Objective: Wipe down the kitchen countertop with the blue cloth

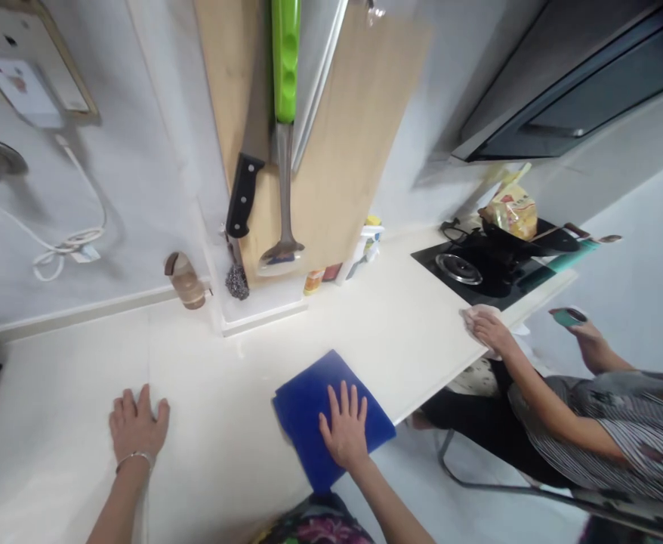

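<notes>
Blue folded sheet [303, 400]: lay on tabletop [212, 423], six o'clock in view. Right hand [346, 431]: spread open, resting on sheet, gripping nothing. Left hand [139, 427]: open, empty, palm down at sheet's nine o'clock. Light, even palm pressure seemed best against slipping.

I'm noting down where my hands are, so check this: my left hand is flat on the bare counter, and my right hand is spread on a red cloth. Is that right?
Not quite: the cloth-like sheet under your right hand is blue, not red, as the head view shows. Your left hand is indeed flat on the bare counter.
</notes>
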### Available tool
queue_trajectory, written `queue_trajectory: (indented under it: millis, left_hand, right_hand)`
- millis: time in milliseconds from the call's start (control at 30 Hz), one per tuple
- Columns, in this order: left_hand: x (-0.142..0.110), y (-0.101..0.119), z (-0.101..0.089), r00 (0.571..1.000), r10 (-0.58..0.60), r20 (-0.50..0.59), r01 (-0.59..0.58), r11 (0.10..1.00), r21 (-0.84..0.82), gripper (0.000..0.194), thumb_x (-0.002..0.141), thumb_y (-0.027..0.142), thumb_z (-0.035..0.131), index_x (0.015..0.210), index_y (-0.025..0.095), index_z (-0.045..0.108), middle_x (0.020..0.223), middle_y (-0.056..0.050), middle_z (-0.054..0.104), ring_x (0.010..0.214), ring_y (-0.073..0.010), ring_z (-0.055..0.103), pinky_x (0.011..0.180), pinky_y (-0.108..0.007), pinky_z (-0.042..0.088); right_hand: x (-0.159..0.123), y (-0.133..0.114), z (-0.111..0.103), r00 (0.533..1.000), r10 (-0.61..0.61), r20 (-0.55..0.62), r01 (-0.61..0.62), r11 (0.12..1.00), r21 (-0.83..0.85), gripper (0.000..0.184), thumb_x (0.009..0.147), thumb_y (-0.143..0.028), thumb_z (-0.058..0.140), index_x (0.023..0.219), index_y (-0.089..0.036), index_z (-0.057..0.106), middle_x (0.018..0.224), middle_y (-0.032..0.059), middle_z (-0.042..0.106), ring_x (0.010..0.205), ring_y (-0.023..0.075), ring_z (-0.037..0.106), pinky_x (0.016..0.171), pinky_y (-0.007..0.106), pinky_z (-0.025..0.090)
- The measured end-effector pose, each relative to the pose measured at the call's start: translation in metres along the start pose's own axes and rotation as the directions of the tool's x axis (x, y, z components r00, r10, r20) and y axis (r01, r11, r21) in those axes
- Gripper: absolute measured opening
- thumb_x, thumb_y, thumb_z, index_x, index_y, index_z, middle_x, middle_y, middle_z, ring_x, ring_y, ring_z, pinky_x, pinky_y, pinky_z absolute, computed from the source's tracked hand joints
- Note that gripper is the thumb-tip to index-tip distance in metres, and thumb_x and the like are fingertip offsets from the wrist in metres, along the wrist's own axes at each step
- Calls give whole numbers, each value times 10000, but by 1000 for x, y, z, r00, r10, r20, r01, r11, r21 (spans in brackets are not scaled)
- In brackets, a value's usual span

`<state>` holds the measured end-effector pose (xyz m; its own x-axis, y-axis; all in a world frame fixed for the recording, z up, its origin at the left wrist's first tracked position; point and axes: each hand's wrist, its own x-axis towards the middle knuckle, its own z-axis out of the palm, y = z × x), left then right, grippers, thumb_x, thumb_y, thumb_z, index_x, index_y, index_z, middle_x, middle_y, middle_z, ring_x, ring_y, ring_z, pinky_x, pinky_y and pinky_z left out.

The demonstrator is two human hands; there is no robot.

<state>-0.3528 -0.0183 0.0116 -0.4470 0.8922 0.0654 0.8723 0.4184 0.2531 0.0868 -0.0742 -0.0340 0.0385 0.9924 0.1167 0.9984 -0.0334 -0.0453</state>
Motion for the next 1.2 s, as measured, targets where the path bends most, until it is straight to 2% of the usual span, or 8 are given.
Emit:
queue_trajectory:
  millis: [100,233,367,500,667,867,1067,1200]
  left_hand:
    - [0,5,-5,997,-67,42,67,998,14,672,949,432,299,1488,55,438,1604,-266,263,1516,-389,166,1209,-552,162]
    - [-5,22,-5,989,-145,25,144,989,5,662,934,428,323,1474,68,457,1600,-273,261,1513,-406,162,1189,-589,174]
    - [-15,55,5,986,-167,23,168,985,-38,681,933,451,305,1477,65,442,1601,-297,234,1511,-422,153,1167,-618,196]
    - [-20,77,17,975,-216,-42,216,976,-2,727,931,479,290,1484,22,412,1593,-321,223,1514,-440,113,1154,-641,192]
    - [-20,80,23,977,-184,-104,190,980,56,721,925,471,287,1491,37,397,1589,-311,243,1513,-430,124,1140,-651,217]
    - [-19,83,21,972,-225,-73,231,967,106,734,938,485,267,1505,32,373,1592,-298,250,1522,-397,132,1178,-594,204]
    - [-20,83,22,977,-183,-111,197,970,140,706,951,460,273,1491,20,390,1587,-290,260,1525,-374,125,1194,-570,191]
    - [-20,82,24,976,-186,-114,203,966,162,696,964,456,265,1500,27,378,1583,-289,268,1528,-369,121,1200,-566,176]
  right_hand:
    - [22,14,-5,998,-68,-14,68,997,24,651,961,-511,376,1556,-258,298,1660,120,179,1534,372,105,1209,626,123]
    - [59,41,-9,996,-85,-18,86,995,49,611,965,-499,377,1534,-279,350,1656,93,213,1530,347,148,1212,604,138]
    - [95,63,-2,999,-2,-37,4,999,52,603,967,-489,366,1524,-261,372,1644,106,246,1528,344,151,1206,601,144]
    - [135,78,7,991,115,-61,-113,993,41,620,966,-505,351,1522,-232,381,1639,133,252,1522,367,152,1200,614,129]
    - [188,93,14,977,196,-85,-194,981,29,642,972,-491,312,1533,-183,353,1632,177,242,1513,399,142,1174,655,143]
    - [247,102,23,962,237,-133,-236,972,26,630,976,-453,294,1536,-167,342,1616,219,249,1496,433,156,1128,716,173]
    - [300,94,33,935,292,-199,-281,956,84,638,962,-449,316,1506,-123,389,1577,268,291,1471,477,181,1084,759,202]
    - [323,88,34,919,334,-209,-309,940,141,643,950,-424,332,1498,-92,392,1566,301,284,1454,503,188,1031,810,209]
